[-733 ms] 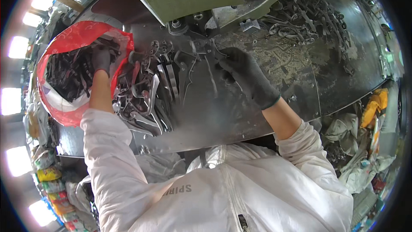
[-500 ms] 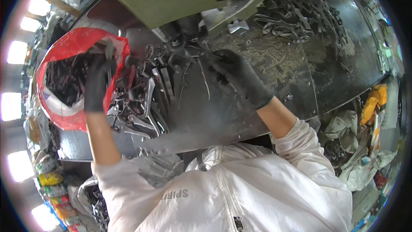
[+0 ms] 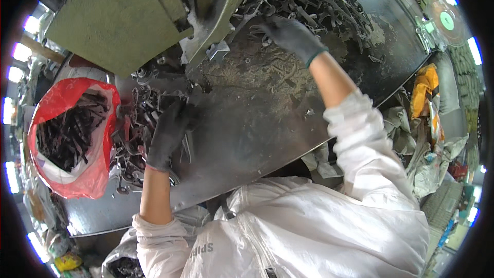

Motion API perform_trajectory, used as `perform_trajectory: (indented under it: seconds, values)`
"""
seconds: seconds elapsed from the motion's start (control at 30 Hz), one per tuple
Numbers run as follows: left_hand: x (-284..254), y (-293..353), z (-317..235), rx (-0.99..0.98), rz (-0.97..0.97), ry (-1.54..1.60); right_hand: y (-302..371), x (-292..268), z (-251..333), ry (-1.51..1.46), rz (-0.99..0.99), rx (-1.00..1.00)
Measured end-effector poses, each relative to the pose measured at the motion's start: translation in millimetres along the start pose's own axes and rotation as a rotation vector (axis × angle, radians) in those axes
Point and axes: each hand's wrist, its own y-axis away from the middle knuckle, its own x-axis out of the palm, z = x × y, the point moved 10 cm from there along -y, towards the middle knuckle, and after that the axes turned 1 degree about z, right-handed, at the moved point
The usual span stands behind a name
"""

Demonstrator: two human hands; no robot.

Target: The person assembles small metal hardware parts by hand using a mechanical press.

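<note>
My right hand [image 3: 294, 38], in a dark glove, reaches to the near-left edge of a heap of dark metal handle-like parts [image 3: 329, 5] at the far side of the bench. Its fingers are stretched out and somewhat apart; no part is visibly gripped in them. My left hand [image 3: 169, 134], gloved too, is over the right side of a nearer pile of shiny dark metal parts [image 3: 135, 144]. Its fingertips blur into the dark parts below, so their grip is hidden. Left of that pile stands a red-and-white plastic bag [image 3: 98, 183], full of thin dark pieces.
A large green machine body [image 3: 121, 20] overhangs the far left of the bench. Yellowish debris lies on the dark metal bench top [image 3: 242, 139] below the machine. Crumpled sacks and an orange bag [image 3: 424, 90] sit beyond the bench's right edge.
My left hand has come out of the red bag and moved right, over the near pile. My right hand has left the machine's working area for the far heap. The view has swung right.
</note>
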Motion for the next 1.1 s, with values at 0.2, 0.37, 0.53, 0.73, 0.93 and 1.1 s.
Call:
perform_trajectory:
  seconds: [0.2, 0.37, 0.53, 0.73, 0.93, 1.1]
  values:
    - [11, 17, 59, -0.412, 0.039, 0.264, 6, 0, -51, 0.323, -0.069, 0.148]
    - [-7, 12, 49, 0.037, -0.019, -0.122, 74, -16, -44, 0.001, -0.313, 0.104]
    - [-15, 15, 62, -0.263, -0.091, 0.174, 95, -18, 14, -0.262, -0.366, 0.081]
    - [-19, 18, 26, -0.338, -0.155, 0.374, 92, 78, 122, -1.149, 0.223, 0.083]
    - [-13, 11, 41, -0.377, -0.124, 0.302, 69, 130, 120, -1.404, 0.181, 0.188]
    - [-5, -4, 51, -0.276, 0.0, 0.19, 64, 135, 132, -1.386, 0.237, 0.177]
